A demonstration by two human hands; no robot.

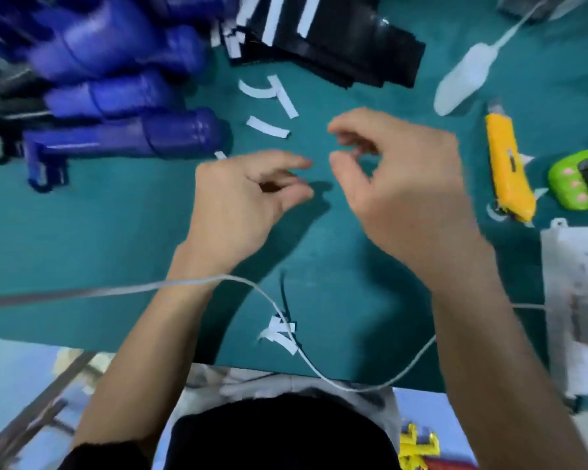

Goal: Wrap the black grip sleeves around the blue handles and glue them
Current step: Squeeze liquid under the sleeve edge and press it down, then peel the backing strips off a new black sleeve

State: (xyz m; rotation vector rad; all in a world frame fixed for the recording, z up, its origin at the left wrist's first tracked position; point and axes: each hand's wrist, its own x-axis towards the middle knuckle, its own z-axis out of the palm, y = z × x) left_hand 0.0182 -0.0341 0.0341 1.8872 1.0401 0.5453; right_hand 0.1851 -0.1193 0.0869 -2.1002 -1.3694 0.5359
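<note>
Several blue handles (123, 137) lie piled at the far left of the green table. A stack of black grip sleeves (340, 45) with white tape strips sits at the top centre. My left hand (241, 201) and my right hand (404, 184) hover over the middle of the table, fingers loosely curled, fingertips close together. Nothing is plainly visible between the fingers; the frame is blurred. A white glue bottle (465, 79) with a long nozzle lies at the upper right.
Peeled white strips (269, 127) lie between the handles and my hands, more strips (282, 334) near the front edge. A yellow utility knife (510, 174), a green gadget (579, 179) and a white card (571, 283) sit at the right. A white cable (306, 357) crosses the front.
</note>
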